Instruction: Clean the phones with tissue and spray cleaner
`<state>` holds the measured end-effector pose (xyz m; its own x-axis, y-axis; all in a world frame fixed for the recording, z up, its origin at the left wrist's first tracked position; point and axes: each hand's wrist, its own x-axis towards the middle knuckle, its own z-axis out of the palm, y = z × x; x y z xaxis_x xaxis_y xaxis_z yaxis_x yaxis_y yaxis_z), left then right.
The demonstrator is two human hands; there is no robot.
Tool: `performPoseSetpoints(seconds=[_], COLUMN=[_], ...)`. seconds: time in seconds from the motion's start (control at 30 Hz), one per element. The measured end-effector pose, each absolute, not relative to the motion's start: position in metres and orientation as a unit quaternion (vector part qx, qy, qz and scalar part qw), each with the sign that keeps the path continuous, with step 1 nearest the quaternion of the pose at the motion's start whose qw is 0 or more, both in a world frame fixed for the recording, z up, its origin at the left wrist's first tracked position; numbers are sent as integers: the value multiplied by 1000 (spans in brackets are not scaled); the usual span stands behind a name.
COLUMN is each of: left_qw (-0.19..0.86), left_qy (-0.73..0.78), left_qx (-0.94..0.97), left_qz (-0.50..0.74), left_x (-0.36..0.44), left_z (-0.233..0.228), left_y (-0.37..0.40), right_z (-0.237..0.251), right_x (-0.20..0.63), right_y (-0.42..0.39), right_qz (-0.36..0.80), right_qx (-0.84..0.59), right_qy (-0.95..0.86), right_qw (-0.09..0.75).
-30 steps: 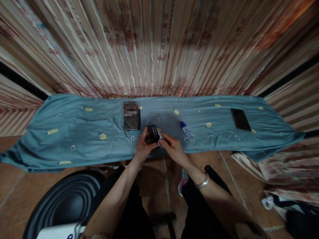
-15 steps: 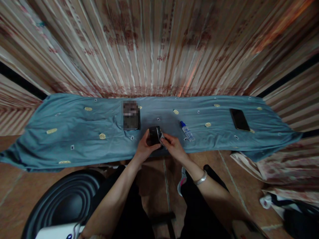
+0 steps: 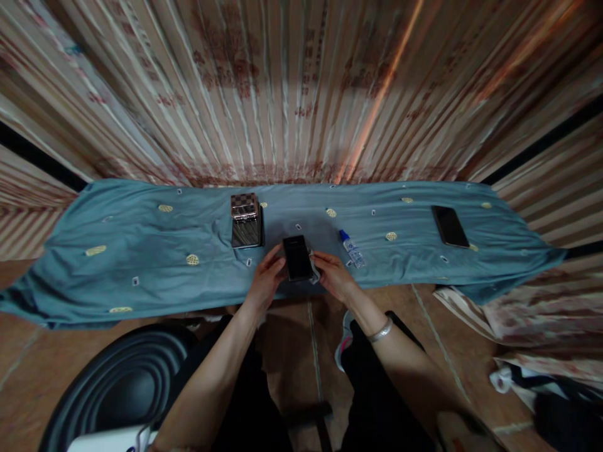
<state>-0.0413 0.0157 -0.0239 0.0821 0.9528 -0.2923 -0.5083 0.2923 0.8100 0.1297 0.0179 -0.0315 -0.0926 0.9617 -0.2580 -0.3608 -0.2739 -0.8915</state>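
Observation:
A black smartphone (image 3: pixel 297 258) is held over the front part of the cloth-covered table, its dark screen facing up. My left hand (image 3: pixel 264 279) is closed around its left edge. In my right hand (image 3: pixel 333 276) a small grey cloth (image 3: pixel 315 271) is pinched against the phone's right side. Just right of that hand lies a clear bottle with a blue cap (image 3: pixel 353 249). Beyond my left hand, a dark glossy device like a phone (image 3: pixel 247 233) lies with a brown checkered case (image 3: pixel 244 206) at its far end.
Another dark phone (image 3: pixel 451 226) lies toward the right of the blue-green tablecloth (image 3: pixel 155 238). Striped curtains (image 3: pixel 282 94) hang close behind the table. A round black stool (image 3: pixel 127 389) with a white device (image 3: pixel 108 441) stands at lower left, and a dark bag (image 3: pixel 568 417) at lower right.
The phone has turned from tilted to screen up, facing me. My left hand has shifted to its left edge, and my right hand has moved slightly right with the cloth.

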Motion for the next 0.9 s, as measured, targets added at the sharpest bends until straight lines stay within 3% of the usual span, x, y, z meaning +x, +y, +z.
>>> performPoseSetpoints(seconds=[0.3, 0.9], left_qw=[739, 758], left_qy=[384, 388], left_qx=[229, 186], left_qz=[504, 490], left_x=[-35, -30], left_z=[-18, -18], left_y=[11, 13], right_z=[-30, -21], right_x=[126, 128], right_y=[18, 8], right_qz=[607, 273], right_qx=[-468, -546], right_qy=[-372, -652], right_qw=[523, 450])
